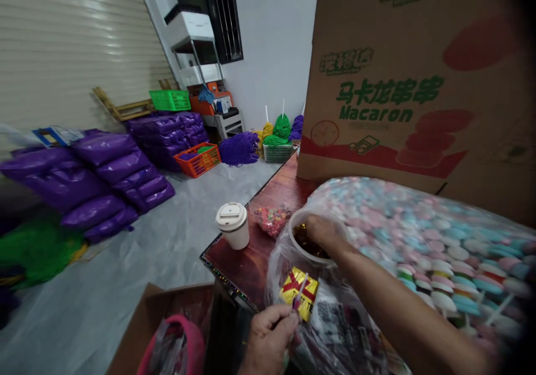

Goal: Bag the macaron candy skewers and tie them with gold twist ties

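Note:
My left hand is closed, thumb against fingers, at the front edge of the table. It pinches a thin white stick with a small purplish piece at its base. Right behind the stick is a yellow packet with a red cross; whether my fingers touch it I cannot tell. My right hand reaches down into a round white tub, its fingers hidden inside. Dark, shiny gold-brown pieces lie in that tub. Under and around the packet spreads a clear plastic bag.
A lidded white cup stands at the table corner beside a bag of colourful bits. To the right lies a big bag of pastel macaron-shaped sweets, before a tall carton. Below left, an open box holds a pink container.

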{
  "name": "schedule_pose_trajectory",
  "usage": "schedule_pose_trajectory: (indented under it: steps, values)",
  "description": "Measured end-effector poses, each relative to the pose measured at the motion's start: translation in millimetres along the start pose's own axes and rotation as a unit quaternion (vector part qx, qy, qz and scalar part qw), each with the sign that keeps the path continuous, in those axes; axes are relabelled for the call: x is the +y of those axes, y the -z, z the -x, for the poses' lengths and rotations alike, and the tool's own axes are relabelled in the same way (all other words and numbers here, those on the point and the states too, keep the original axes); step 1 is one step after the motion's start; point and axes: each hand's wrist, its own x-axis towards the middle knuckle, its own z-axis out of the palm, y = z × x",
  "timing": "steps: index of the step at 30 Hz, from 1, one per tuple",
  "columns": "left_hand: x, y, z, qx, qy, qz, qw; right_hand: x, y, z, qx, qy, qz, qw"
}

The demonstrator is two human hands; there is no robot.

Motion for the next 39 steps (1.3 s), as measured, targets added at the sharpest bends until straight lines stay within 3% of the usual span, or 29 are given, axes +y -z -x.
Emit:
schedule_pose_trajectory:
  steps: [3, 7, 10, 13, 14, 16, 19, 21, 24, 27, 30, 35, 39]
  values:
    - [13, 2.5, -6, 0.012, 0.027, 0.065, 0.997, 11, -1, -1, 0.025, 0.019, -0.025, 0.999]
    - [32, -10.1, -19, -0.022, -0.003, 0.131, 0.991, 19, 21, 16, 0.092, 0.047, -0.069, 0.992]
    - [46, -20.4, -23, -0.015, -0.017, 0.209, 0.978, 8, 27, 55, 0.118, 0.052, -0.113, 0.985]
    - [54, -28.4, -20, -0.064, -0.052, 0.242, 0.967, -12, 11, 114, 0.087, 0.088, -0.185, 0.975]
    - [55, -32.0, -17, -0.090, -0.056, 0.257, 0.961, -17, 3, 133, 0.081, 0.098, -0.245, 0.961]
    - [52, -41.4, -12, -0.121, -0.043, 0.300, 0.945, -22, -12, 166, 0.082, 0.054, -0.356, 0.929]
    - [42, -56.3, -6, -0.135, 0.006, 0.332, 0.934, -13, -24, 200, 0.029, -0.052, -0.501, 0.863]
    - [38, -64.1, -3, -0.124, 0.033, 0.311, 0.942, -1, -22, 217, 0.011, -0.078, -0.542, 0.837]
    - [39, -75.3, 2, -0.085, 0.054, 0.248, 0.963, 9, -10, 239, 0.125, -0.091, -0.518, 0.841]
    - [44, -89.0, 10, -0.111, 0.040, 0.195, 0.974, 3, -3, 246, 0.209, -0.036, -0.464, 0.860]
    - [46, -95.8, 17, -0.146, 0.011, 0.158, 0.977, -5, -10, 238, 0.196, 0.035, -0.414, 0.888]
    - [33, -81.7, 20, -0.206, 0.010, 0.083, 0.975, 2, -31, 228, 0.161, 0.018, -0.328, 0.931]
    - [21, -78.7, 17, -0.162, 0.050, 0.122, 0.978, 3, -40, 230, 0.161, -0.010, -0.318, 0.934]
